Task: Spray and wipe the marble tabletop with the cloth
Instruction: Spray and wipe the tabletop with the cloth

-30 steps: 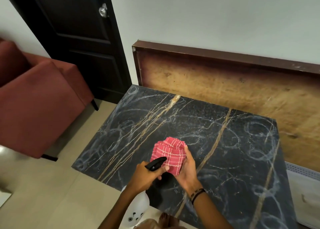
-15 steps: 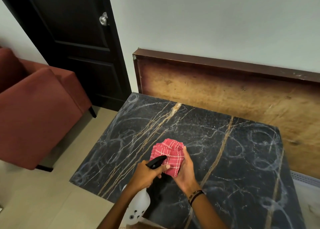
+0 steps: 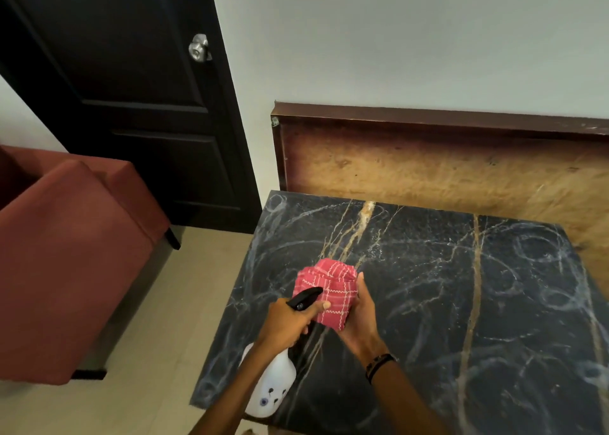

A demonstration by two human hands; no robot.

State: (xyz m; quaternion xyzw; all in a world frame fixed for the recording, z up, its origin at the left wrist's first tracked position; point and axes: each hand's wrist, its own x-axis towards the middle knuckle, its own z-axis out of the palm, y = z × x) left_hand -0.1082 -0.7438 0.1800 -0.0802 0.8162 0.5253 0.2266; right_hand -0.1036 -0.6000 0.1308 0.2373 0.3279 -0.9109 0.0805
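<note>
The black marble tabletop (image 3: 461, 286) with gold and white veins fills the lower right of the head view. My left hand (image 3: 286, 324) grips the black trigger head of a white spray bottle (image 3: 270, 388), whose body hangs below my wrist over the table's near left edge. Its nozzle points at a bunched red checked cloth (image 3: 329, 289). My right hand (image 3: 357, 319) holds that cloth up above the marble, fingers curled round its right side.
A brown wooden board (image 3: 445, 167) leans against the wall behind the table. A red armchair (image 3: 66, 253) stands on the tiled floor to the left. Behind it is a black door (image 3: 131, 105) with a metal knob.
The view has tilted up and shifted right, so the table sits lower in frame. Both hands keep their hold, with the nozzle staying close to the cloth.
</note>
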